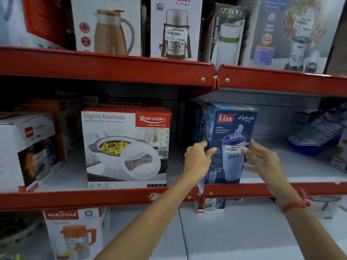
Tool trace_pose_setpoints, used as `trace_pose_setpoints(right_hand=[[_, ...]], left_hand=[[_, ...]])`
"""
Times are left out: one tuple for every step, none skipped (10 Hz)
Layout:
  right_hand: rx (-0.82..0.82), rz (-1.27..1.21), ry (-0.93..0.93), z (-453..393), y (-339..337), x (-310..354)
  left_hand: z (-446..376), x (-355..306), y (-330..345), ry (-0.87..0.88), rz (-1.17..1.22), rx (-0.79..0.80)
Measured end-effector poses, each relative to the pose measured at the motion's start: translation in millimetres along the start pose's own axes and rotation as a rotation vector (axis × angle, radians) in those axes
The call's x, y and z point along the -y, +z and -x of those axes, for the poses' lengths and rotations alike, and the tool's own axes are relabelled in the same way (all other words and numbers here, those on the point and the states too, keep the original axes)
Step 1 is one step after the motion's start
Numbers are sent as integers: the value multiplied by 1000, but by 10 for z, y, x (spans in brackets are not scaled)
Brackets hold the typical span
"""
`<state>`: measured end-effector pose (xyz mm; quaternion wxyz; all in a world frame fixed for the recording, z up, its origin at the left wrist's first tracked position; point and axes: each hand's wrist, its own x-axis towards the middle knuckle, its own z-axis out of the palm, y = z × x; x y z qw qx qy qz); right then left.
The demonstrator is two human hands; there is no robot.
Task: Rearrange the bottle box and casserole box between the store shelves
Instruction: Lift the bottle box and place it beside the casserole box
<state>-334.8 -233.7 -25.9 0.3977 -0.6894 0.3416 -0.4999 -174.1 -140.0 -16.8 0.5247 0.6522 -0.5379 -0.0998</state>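
Observation:
A tall blue bottle box [230, 128] marked "Liza Hydrate Pro" stands upright on the middle shelf, at the left end of the right-hand bay. My left hand [198, 159] presses against its left side with the thumb on the front. My right hand [262, 157] holds its right edge, thumb by the price sticker. A white and red casserole box [126, 147] marked "Sigma Marbella" stands just to the left, in the left-hand bay on the same level, apart from both hands.
Red shelf rails [112, 198] run across above and below. Flask and jug boxes [175, 29] fill the upper shelf. A white appliance box [26, 149] stands at left, blue packets [317, 134] at right, a jug box [77, 233] on the lower shelf.

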Motion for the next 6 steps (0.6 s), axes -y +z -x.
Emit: trace_pose_setpoints(right_hand=[[15, 12, 47, -75, 50, -101], [4, 11, 63, -146, 80, -159], [1, 19, 86, -202, 77, -158], [14, 23, 90, -198, 66, -140], [1, 76, 63, -174, 82, -107], [-193, 318, -140, -59, 207, 5]], left_hand=[[-53, 81, 48, -33, -17, 10], [-104, 131, 83, -51, -25, 1], [-160, 142, 95, -76, 13, -4], [-185, 170, 104, -85, 24, 9], [-220, 223, 100, -91, 62, 30], [-128, 245, 31, -52, 39, -4]])
